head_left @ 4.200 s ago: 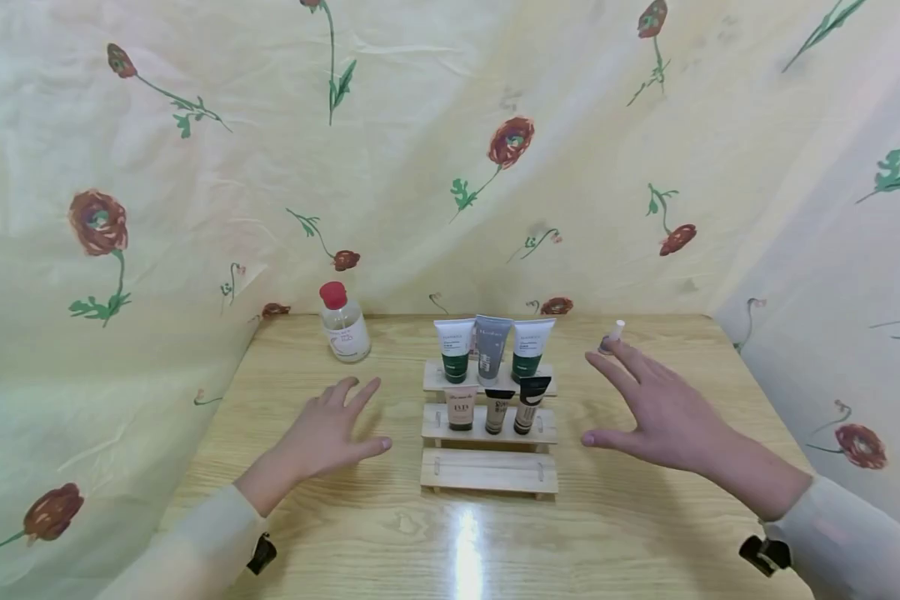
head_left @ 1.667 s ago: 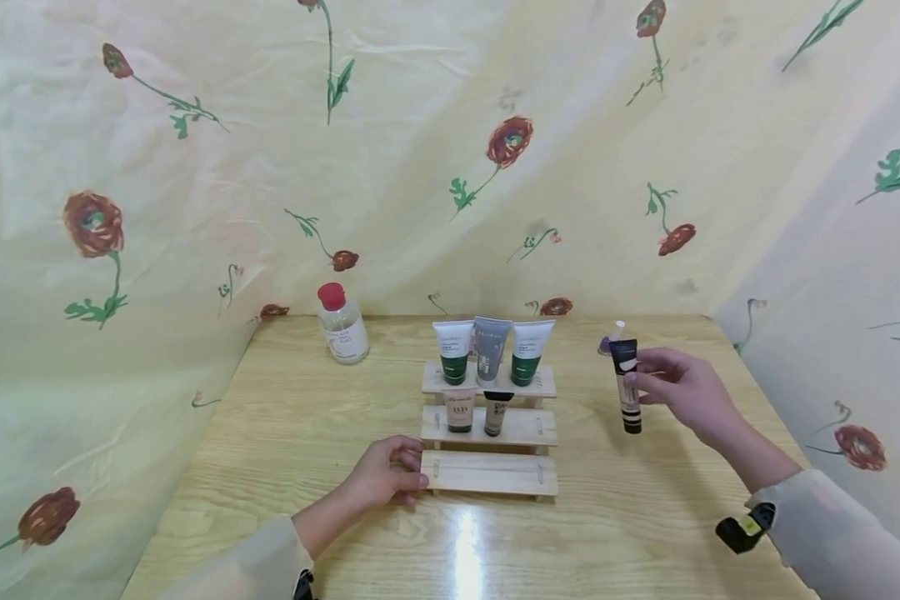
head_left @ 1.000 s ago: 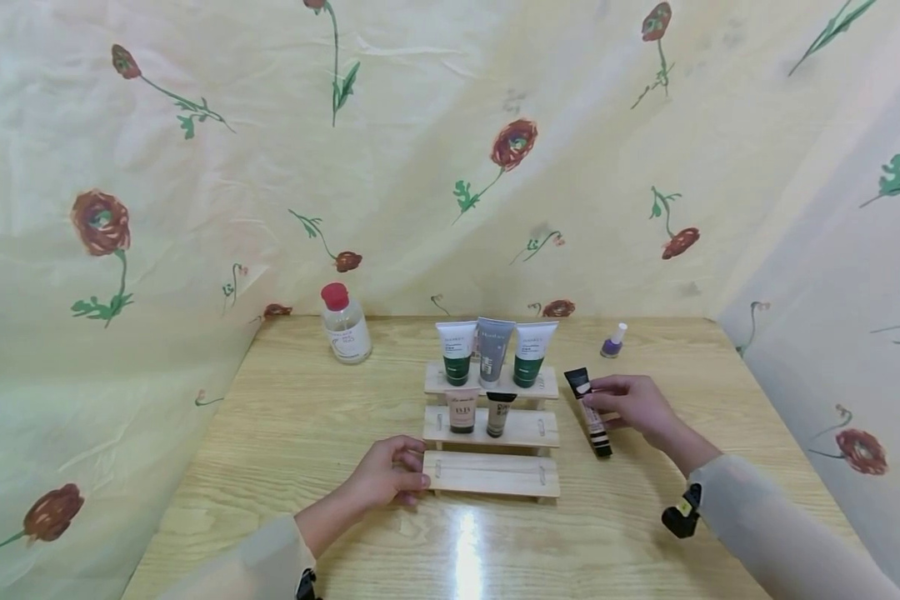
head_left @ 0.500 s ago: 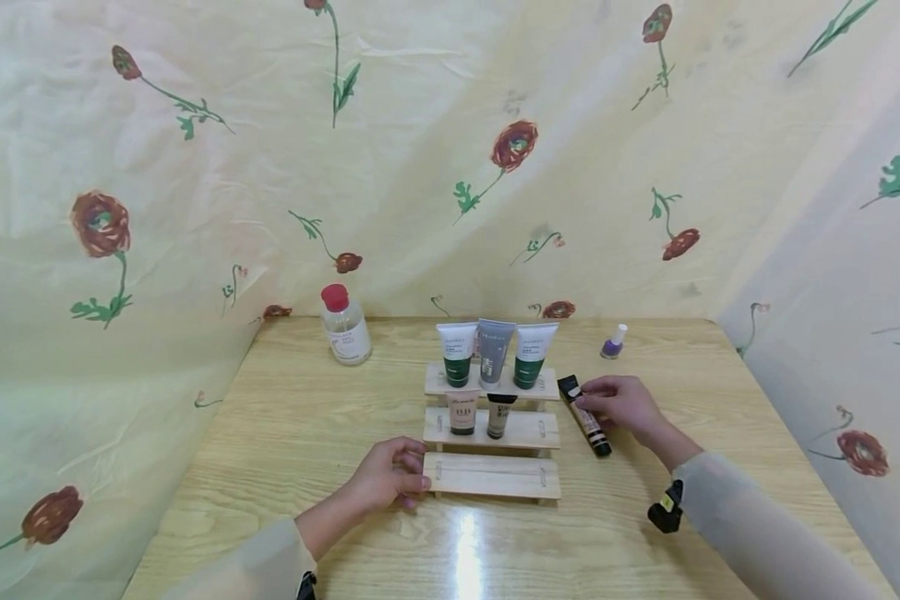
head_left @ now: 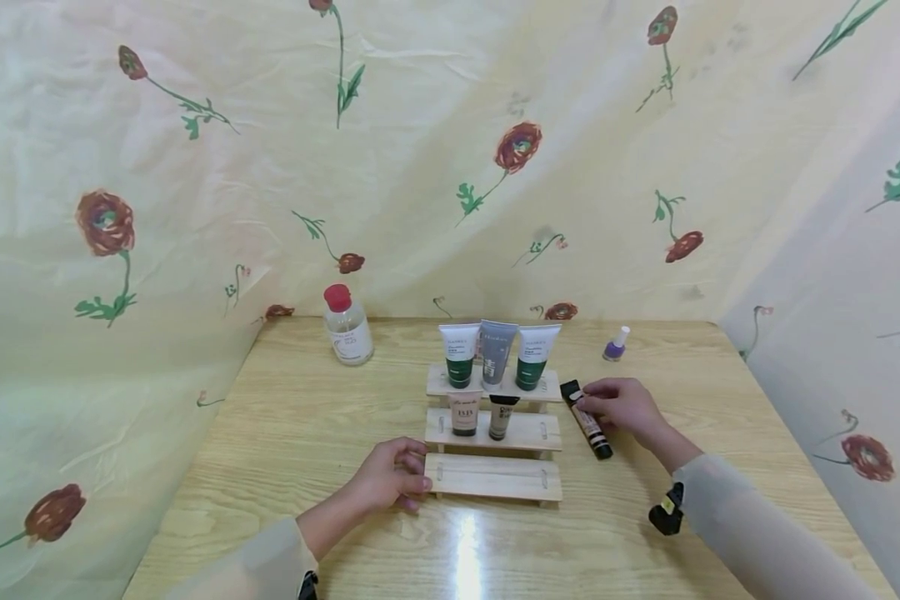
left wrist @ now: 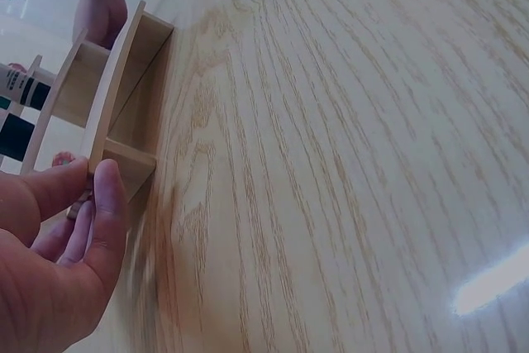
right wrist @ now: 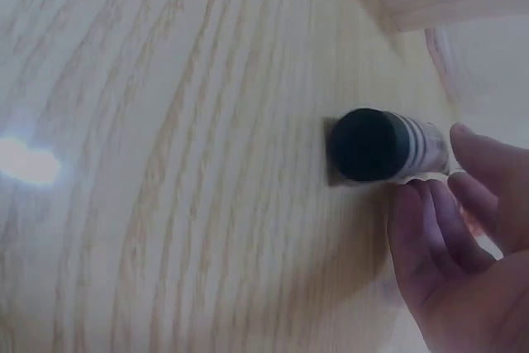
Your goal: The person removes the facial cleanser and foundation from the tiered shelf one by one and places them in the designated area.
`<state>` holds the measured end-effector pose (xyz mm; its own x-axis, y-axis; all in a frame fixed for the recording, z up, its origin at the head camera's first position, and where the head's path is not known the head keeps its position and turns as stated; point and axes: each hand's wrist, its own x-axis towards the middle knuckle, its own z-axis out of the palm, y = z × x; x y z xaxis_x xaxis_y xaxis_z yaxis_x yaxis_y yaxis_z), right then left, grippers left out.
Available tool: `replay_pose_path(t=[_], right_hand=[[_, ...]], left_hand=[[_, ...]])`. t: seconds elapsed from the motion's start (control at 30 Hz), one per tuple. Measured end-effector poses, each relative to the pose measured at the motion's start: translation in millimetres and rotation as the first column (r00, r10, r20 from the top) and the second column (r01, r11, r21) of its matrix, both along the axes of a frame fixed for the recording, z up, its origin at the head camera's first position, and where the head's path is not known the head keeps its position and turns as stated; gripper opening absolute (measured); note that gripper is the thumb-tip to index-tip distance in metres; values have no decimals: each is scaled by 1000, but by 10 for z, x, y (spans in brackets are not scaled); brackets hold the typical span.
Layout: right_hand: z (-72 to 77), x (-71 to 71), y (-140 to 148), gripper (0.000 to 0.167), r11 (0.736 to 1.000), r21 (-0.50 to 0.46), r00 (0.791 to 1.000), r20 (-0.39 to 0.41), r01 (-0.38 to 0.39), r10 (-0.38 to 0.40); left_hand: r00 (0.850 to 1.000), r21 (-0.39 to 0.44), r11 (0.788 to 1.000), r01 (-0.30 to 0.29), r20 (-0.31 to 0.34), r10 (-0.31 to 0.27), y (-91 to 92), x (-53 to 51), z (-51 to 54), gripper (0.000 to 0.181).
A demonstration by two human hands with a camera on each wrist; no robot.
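In the head view, my left hand (head_left: 386, 477) pinches the left end of the lowest step of a three-step wooden display stand (head_left: 493, 477). The left wrist view shows the thumb and fingers (left wrist: 106, 212) on either side of the step's edge. My right hand (head_left: 624, 408) holds a slim beige and black cosmetic tube (head_left: 591, 427) by its upper part. That tube lies slanted on the table, just right of the stand. In the right wrist view its round black cap (right wrist: 368, 145) faces the camera, and the fingers sit close around its far part.
White-and-green tubes (head_left: 460, 357) and a grey tube (head_left: 497, 354) stand on the top step. A pink BB tube (head_left: 464, 414) and a small black-topped tube (head_left: 500, 418) occupy the middle step. A red-capped bottle (head_left: 351, 335) stands back left, purple nail polish (head_left: 615, 345) back right.
The right hand took the tube off the middle step's right end, carried it right, then laid it beside the stand. My left hand came onto the lowest step. Little differs over the last half second.
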<state>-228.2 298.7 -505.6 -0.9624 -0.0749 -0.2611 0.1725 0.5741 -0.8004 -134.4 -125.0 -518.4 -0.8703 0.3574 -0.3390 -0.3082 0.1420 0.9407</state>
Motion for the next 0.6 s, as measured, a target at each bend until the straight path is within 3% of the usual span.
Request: replay_pose_path(t=[0.23, 0.43, 0.6], right_hand=[[282, 168, 61, 47, 997, -22, 990, -119, -76, 73], [630, 354, 45, 38, 987, -46, 969, -203, -152, 139], [847, 492, -139, 30, 972, -54, 945, -253, -229, 208]], left_hand=[[1000, -5, 1000, 4, 5, -4, 7, 6, 7, 52], [1000, -3, 1000, 14, 7, -14, 8, -11, 14, 51], [1000, -7, 1000, 26, 2, -26, -5, -32, 2, 52]])
